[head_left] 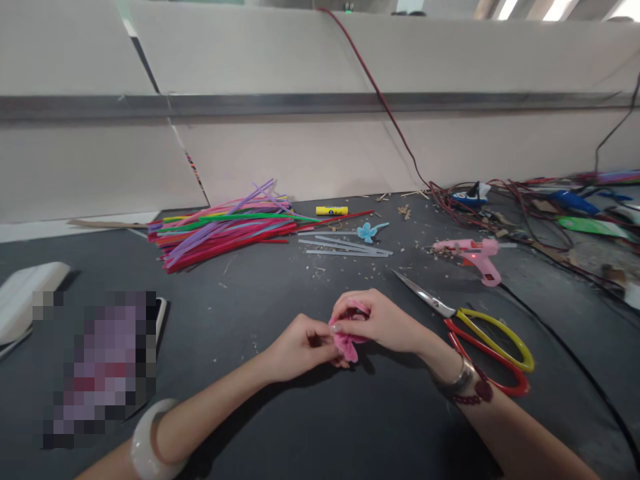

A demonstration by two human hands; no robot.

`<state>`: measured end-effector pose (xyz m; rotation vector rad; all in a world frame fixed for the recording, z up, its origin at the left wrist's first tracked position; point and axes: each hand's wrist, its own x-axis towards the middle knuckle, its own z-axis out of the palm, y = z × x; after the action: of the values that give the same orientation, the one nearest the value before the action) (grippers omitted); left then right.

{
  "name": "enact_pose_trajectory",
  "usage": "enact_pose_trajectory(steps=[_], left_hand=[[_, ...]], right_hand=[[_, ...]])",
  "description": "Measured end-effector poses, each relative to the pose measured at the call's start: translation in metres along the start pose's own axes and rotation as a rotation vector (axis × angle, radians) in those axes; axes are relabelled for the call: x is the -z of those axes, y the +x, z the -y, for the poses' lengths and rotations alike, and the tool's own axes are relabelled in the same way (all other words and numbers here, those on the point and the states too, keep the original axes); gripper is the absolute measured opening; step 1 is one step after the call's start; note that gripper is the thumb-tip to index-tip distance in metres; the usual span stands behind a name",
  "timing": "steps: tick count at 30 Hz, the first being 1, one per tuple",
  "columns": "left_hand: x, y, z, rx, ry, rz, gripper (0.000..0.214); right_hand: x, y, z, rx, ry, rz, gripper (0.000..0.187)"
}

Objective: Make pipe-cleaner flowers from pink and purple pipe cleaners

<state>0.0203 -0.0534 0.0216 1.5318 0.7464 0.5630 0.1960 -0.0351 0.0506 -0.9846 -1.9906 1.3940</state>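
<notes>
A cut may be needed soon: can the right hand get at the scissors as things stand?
Probably yes: the scissors lie just beside the right hand with nothing between. But that hand, with the left hand, grips a pink piece and would have to release it.

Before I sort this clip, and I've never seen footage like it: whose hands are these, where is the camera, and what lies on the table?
There is no machine: one camera on a person's head looks down at their own two bare hands. The left hand and right hand together pinch a small pink piece; what it is exactly I cannot tell. They work over a dark table. On it lie scissors by the right wrist, a pink glue gun, clear glue sticks, a blue butterfly shape and a heap of coloured pipe cleaners.
</notes>
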Motion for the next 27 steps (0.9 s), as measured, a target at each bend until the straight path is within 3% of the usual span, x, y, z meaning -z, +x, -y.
enact_pose_trajectory(steps=[7,16,27], left_hand=[[0.0019,-0.0001,0.0023,0.097,-0.254,0.107,0.021],[0.0037,0.0008,0.0054,0.062,-0.262,0.073,0.016],[0.0053,0.0002,0.0002,0.163,-0.376,0.105,0.017]], right_hand=[[0.0025,-0.0006,-0.0016,-0.055,0.024,0.068,0.018],[0.0011,0.0012,-0.0034,-0.061,0.074,0.054,0.014],[0.0035,0.0007,-0.0012,-0.029,0.050,0.018,0.012]])
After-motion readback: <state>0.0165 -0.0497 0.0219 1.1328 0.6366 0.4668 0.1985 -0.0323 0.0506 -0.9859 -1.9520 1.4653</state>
